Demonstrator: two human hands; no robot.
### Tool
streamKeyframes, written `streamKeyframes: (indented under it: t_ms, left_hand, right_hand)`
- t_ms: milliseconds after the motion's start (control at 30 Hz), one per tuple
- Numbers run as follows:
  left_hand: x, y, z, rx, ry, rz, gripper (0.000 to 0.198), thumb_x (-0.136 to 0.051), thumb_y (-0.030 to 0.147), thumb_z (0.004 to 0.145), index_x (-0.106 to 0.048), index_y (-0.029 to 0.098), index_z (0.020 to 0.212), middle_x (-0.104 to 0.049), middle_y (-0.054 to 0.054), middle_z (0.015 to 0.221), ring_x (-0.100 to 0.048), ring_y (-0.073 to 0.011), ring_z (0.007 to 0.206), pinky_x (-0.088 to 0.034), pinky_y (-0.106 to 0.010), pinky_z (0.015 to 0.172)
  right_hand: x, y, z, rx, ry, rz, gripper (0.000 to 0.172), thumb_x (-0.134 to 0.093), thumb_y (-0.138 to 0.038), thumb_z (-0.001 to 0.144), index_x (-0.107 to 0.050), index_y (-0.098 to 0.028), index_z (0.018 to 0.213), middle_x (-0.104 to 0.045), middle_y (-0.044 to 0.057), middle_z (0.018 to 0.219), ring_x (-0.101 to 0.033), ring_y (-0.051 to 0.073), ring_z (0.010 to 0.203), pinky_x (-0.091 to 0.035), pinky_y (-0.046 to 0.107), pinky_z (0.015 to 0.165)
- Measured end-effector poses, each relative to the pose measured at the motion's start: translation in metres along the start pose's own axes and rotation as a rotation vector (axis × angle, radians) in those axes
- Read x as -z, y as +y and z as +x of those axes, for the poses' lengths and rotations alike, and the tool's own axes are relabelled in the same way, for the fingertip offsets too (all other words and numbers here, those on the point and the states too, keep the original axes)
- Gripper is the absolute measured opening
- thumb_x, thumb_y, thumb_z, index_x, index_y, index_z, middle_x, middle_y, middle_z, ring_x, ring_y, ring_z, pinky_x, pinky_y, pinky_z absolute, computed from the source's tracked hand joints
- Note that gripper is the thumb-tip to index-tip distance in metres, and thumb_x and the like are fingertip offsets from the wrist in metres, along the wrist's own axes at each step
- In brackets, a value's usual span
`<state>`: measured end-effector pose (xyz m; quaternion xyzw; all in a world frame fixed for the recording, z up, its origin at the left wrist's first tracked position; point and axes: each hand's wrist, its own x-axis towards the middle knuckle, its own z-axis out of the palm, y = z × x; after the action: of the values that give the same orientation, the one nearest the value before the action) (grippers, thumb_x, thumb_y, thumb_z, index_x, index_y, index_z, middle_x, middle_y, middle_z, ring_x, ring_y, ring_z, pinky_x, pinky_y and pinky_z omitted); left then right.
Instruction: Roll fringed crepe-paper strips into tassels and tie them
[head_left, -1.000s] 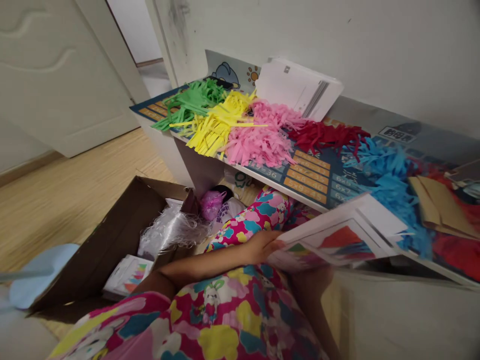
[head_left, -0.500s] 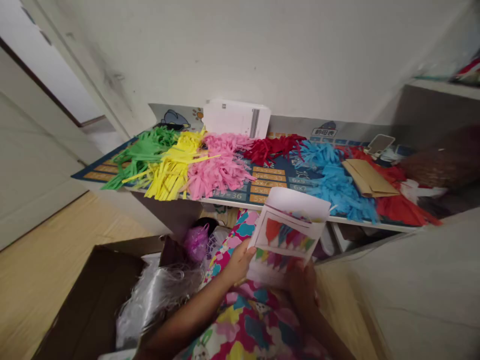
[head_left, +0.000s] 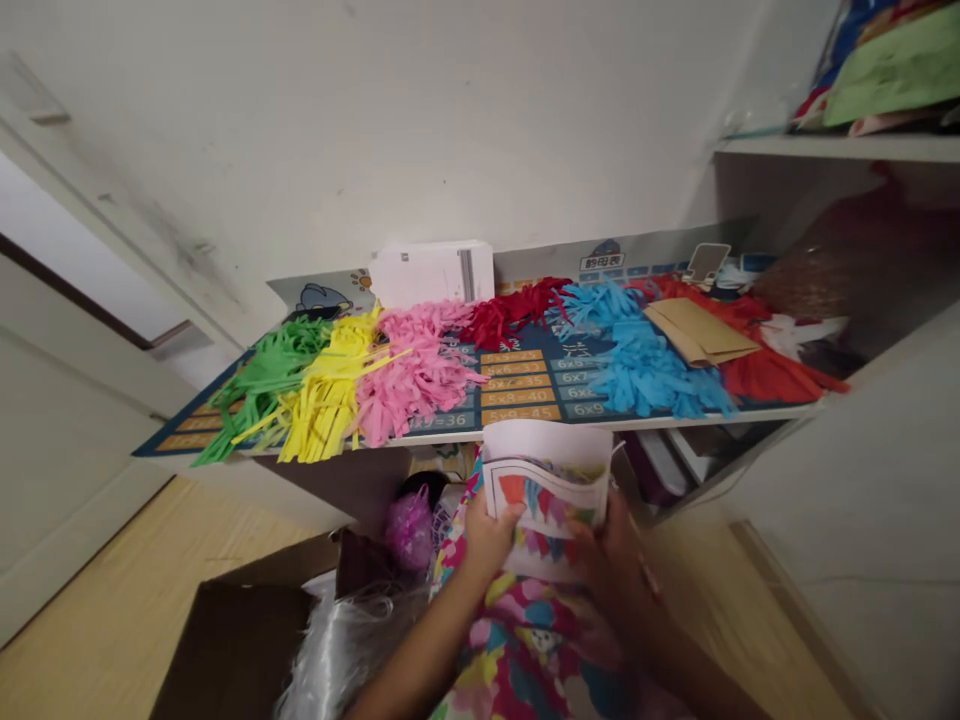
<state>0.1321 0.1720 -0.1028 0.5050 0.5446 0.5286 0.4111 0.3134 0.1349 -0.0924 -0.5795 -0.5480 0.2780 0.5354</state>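
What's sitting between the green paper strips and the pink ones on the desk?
A pile of yellow paper strips, touching both the green pile and the pink pile, as the head view shows.

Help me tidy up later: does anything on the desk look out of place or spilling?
Yes. The green strips, yellow strips and pink strips hang over the desk's front edge, and a brown envelope lies askew on the blue strips.

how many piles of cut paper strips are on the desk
6, left to right: green paper-strip pile, yellow pile, pink pile, dark red pile, blue pile, bright red pile partly under the brown envelope; more may hide there.
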Motion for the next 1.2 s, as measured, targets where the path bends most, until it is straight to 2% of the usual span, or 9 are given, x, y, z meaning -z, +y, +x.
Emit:
streamKeyframes:
  t_ms: [167, 267, 367, 500, 600, 733, 933, 1100, 1200]
  left_hand:
    - [-0.006, -0.001, -0.017, -0.012, 0.051, 0.030, 0.060, -0.068, 0.068, 0.074, -0.068, 0.015, 0.104, -0.073, -0.012, 0.097, -0.066, -0.0290, 0.090, -0.051, -0.040, 0.086]
    - [0.001, 0.009, -0.010, -0.019, -0.004, -0.044, 0.074, -0.070, 0.076, 0.064, -0.066, 0.016, 0.107, -0.073, -0.012, 0.102, -0.067, -0.0280, 0.093, -0.053, -0.037, 0.085]
    - [0.004, 0.019, 0.000, 0.008, -0.002, -0.005, 0.069, -0.072, 0.076, 0.061, -0.068, 0.015, 0.093, -0.074, -0.010, 0.089, -0.067, -0.0252, 0.080, -0.053, -0.035, 0.076]
    - [0.000, 0.025, 0.003, 0.012, 0.022, 0.069, 0.052, -0.075, 0.062, 0.066, -0.069, 0.014, 0.087, -0.073, -0.008, 0.080, -0.064, -0.0224, 0.072, -0.050, -0.032, 0.070]
    - [-0.002, 0.027, -0.001, -0.005, 0.020, 0.091, 0.049, -0.072, 0.058, 0.068, -0.069, 0.014, 0.090, -0.074, -0.008, 0.080, -0.065, -0.0220, 0.071, -0.050, -0.032, 0.070]
    - [-0.002, 0.034, -0.005, -0.033, 0.003, 0.100, 0.044, -0.071, 0.054, 0.070, -0.070, 0.014, 0.088, -0.074, -0.007, 0.079, -0.065, -0.0212, 0.070, -0.051, -0.031, 0.068]
    - [-0.005, 0.042, -0.008, -0.067, -0.041, 0.098, 0.038, -0.071, 0.052, 0.070, -0.068, 0.015, 0.080, -0.072, -0.005, 0.073, -0.062, -0.0192, 0.066, -0.051, -0.029, 0.065]
    - [-0.008, 0.043, -0.012, -0.090, -0.073, 0.089, 0.041, -0.068, 0.056, 0.074, -0.066, 0.015, 0.078, -0.070, -0.004, 0.072, -0.059, -0.0180, 0.064, -0.050, -0.029, 0.064]
    - [-0.006, 0.042, -0.012, -0.089, -0.081, 0.073, 0.044, -0.067, 0.057, 0.075, -0.068, 0.014, 0.086, -0.072, -0.006, 0.078, -0.061, -0.0188, 0.068, -0.051, -0.030, 0.067]
  right_hand:
    - [0.007, 0.001, 0.013, -0.061, -0.004, -0.120, 0.038, -0.051, -0.056, 0.084, -0.065, -0.022, 0.094, -0.070, 0.011, 0.084, -0.065, 0.031, 0.079, -0.050, 0.041, 0.070]
    - [0.013, 0.002, 0.007, -0.068, -0.012, -0.109, 0.036, -0.052, -0.052, 0.085, -0.067, -0.023, 0.097, -0.071, 0.011, 0.085, -0.065, 0.031, 0.079, -0.051, 0.041, 0.071]
    - [0.016, 0.004, 0.002, -0.049, -0.062, -0.024, 0.032, -0.056, -0.048, 0.087, -0.066, -0.023, 0.105, -0.072, 0.010, 0.092, -0.067, 0.029, 0.085, -0.053, 0.038, 0.074]
    - [0.021, 0.011, 0.012, 0.157, 0.037, 0.185, 0.049, -0.060, -0.040, 0.090, -0.047, -0.022, 0.133, -0.067, 0.012, 0.119, -0.067, 0.027, 0.102, -0.057, 0.039, 0.081]
    - [0.036, 0.009, 0.028, 0.377, 0.042, 0.068, 0.058, -0.062, -0.031, 0.090, -0.039, -0.024, 0.142, -0.060, 0.014, 0.128, -0.066, 0.025, 0.107, -0.057, 0.041, 0.084]
    - [0.063, -0.011, 0.047, 0.662, -0.038, -0.259, 0.046, -0.060, -0.023, 0.091, -0.050, -0.025, 0.136, -0.059, 0.013, 0.127, -0.061, 0.026, 0.114, -0.055, 0.042, 0.092]
    - [0.082, -0.065, 0.068, 0.869, -0.112, -0.626, 0.017, -0.062, -0.029, 0.091, -0.065, -0.019, 0.105, -0.057, 0.017, 0.136, -0.052, 0.032, 0.128, -0.042, 0.050, 0.104]
    - [0.085, -0.089, 0.081, 0.833, -0.378, -0.695, 0.027, -0.065, -0.047, 0.090, -0.069, -0.021, 0.082, -0.049, 0.013, 0.151, -0.042, 0.038, 0.140, -0.034, 0.057, 0.108]
    - [0.089, -0.083, 0.088, 0.764, -0.394, -0.520, 0.020, -0.065, -0.044, 0.091, -0.070, -0.025, 0.093, -0.052, 0.011, 0.149, -0.048, 0.034, 0.136, -0.039, 0.055, 0.107]
